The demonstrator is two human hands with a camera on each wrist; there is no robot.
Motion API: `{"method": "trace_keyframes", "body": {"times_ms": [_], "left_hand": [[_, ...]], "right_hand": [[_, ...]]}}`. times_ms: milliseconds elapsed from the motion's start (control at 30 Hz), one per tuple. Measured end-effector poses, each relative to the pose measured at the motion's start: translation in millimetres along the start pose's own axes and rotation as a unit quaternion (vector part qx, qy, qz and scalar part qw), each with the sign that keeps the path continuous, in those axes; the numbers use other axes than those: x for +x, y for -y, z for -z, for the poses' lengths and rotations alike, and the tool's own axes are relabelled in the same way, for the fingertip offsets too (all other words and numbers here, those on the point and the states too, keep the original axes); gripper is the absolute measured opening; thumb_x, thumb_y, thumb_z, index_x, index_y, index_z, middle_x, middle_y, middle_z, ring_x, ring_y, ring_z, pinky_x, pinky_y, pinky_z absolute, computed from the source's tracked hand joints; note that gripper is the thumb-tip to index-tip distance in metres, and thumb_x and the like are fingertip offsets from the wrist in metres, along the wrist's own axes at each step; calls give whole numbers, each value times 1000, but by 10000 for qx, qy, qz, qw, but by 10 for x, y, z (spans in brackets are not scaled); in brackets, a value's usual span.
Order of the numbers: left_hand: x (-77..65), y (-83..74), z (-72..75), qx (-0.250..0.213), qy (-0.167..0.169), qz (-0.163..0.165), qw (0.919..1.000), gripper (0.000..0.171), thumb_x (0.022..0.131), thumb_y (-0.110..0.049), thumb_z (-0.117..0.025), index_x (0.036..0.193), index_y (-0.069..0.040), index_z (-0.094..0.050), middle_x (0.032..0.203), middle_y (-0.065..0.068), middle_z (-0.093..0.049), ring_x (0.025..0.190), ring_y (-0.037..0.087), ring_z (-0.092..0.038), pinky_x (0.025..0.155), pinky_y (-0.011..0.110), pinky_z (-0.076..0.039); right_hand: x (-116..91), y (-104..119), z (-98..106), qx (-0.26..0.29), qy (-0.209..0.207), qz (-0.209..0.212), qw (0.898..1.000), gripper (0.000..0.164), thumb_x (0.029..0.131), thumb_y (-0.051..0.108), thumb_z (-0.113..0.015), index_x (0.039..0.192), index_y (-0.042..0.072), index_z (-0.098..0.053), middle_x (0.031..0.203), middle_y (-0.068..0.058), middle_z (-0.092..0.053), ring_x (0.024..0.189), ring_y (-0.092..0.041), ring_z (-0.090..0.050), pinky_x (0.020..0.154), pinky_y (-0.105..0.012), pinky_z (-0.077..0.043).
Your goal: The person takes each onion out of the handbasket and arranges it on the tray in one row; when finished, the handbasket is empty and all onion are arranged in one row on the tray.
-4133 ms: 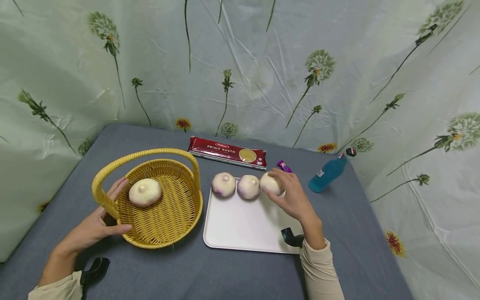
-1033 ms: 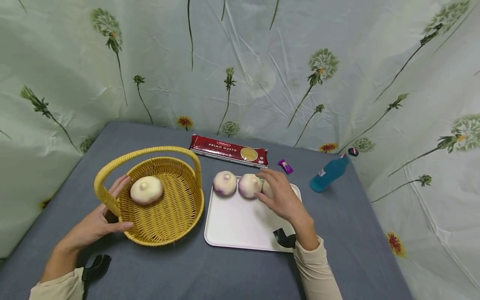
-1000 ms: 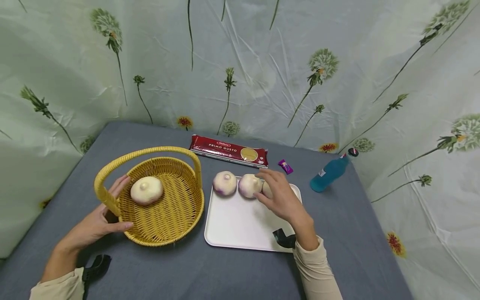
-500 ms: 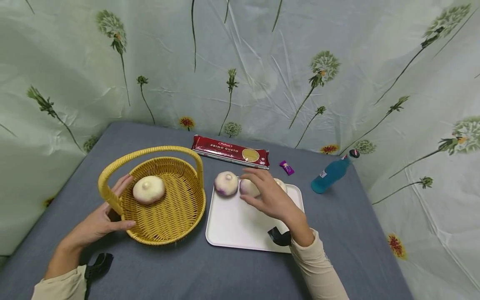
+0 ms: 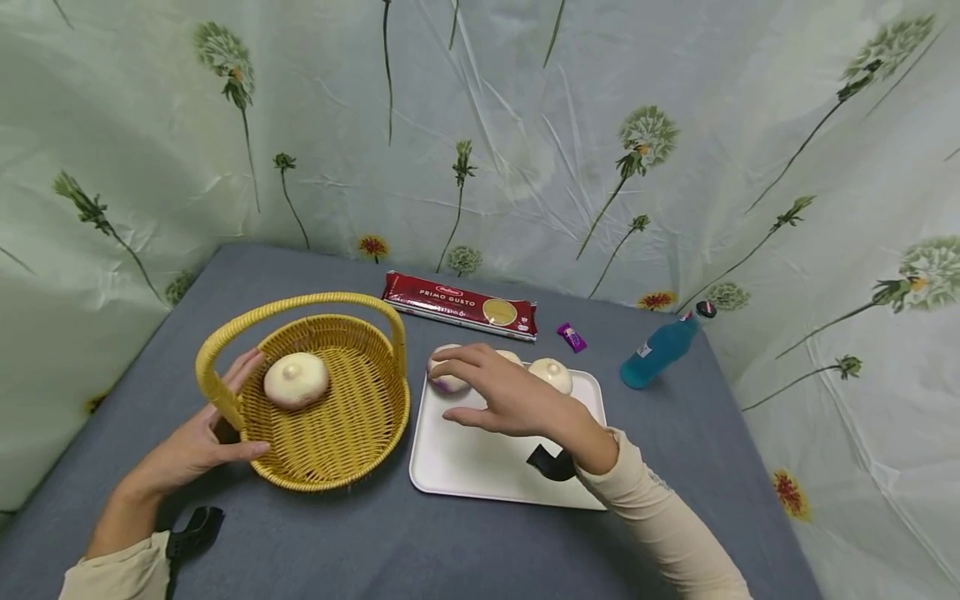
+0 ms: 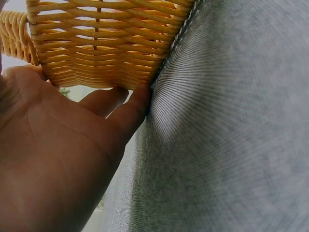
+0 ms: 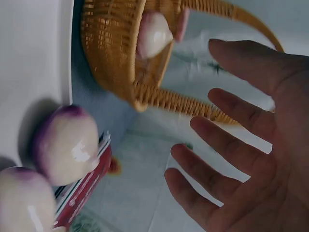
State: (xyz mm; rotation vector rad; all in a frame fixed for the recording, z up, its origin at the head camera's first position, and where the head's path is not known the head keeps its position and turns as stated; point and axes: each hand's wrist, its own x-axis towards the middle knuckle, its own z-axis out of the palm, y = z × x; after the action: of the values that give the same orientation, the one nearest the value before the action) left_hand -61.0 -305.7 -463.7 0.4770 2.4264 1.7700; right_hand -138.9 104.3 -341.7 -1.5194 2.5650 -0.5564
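Note:
A yellow wicker basket point(image 5: 352, 417) with a tall handle stands at the left, with one white-and-purple turnip point(image 5: 296, 381) inside. My left hand point(image 5: 187, 446) holds the basket's left side, thumb over the rim and fingers against the outer wall, below the handle's base. Three more turnips line the far edge of a white tray point(image 5: 480, 467). My right hand point(image 5: 510, 392) hovers above the tray with its fingers spread, holding nothing. It partly covers the left turnip point(image 5: 450, 385) and most of the middle turnip point(image 5: 512, 357); the right turnip point(image 5: 551, 375) shows behind it.
Behind the tray lies a red spaghetti packet point(image 5: 459, 306). To its right sits a small purple wrapped sweet point(image 5: 572, 337). A blue bottle point(image 5: 660, 354) with a dark cap is at the right on the grey cloth. A flowered curtain point(image 5: 525, 167) closes off the back.
My right hand has let go of the right turnip, which now rests on the tray, and has moved left over the row to the left turnip. The left hand stays at the basket.

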Motion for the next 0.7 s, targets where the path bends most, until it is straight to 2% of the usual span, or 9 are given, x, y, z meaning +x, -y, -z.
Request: {"method": "trace_keyframes", "body": {"times_ms": [100,233,333,467,567,700], "left_hand": [[-2,-3,2,48,-15,12,10000,112,83,11,-71,163,-25,-2,169,-3,14,144,-12,6,97,0,-13],[-7,4,-2,54,37,-61,10000,113,83,11,-72,163,-23,0,168,-4,16,144,-10,8,96,0,-11],[-8,11,-11,14,57,-84,9999,113,83,11,-71,163,-22,1,168,-4,17,144,-10,8,96,0,-11],[-11,8,-9,4,18,-45,10000,113,83,12,-71,163,-23,-1,168,-4,15,144,-10,8,97,0,-11],[-12,1,3,28,-14,-55,10000,113,82,13,-72,163,-24,-2,169,-5,13,144,-11,7,98,1,-11],[-10,-5,10,65,52,-160,9998,114,82,13,-72,163,-22,-1,169,-4,14,144,-12,7,98,0,-11]], "right_hand": [[131,75,69,78,428,365,9984,45,95,31,-70,134,11,-60,144,-6,-54,136,-22,-45,112,-37,-38],[330,181,131,197,1107,595,9919,46,96,33,-68,136,12,-59,144,-3,-55,135,-19,-46,112,-32,-36],[483,262,154,341,1588,586,9850,49,97,34,-67,139,14,-56,147,-3,-52,139,-18,-44,114,-30,-34],[670,347,128,561,2089,487,9751,56,97,34,-67,147,14,-49,158,-8,-40,147,-19,-33,118,-32,-29],[796,393,72,783,2180,430,9718,63,97,33,-67,151,13,-43,161,-9,-34,150,-19,-29,119,-31,-25],[942,432,-17,1138,2003,398,9723,67,95,31,-69,152,10,-40,158,-8,-39,147,-17,-32,118,-25,-25]]}}
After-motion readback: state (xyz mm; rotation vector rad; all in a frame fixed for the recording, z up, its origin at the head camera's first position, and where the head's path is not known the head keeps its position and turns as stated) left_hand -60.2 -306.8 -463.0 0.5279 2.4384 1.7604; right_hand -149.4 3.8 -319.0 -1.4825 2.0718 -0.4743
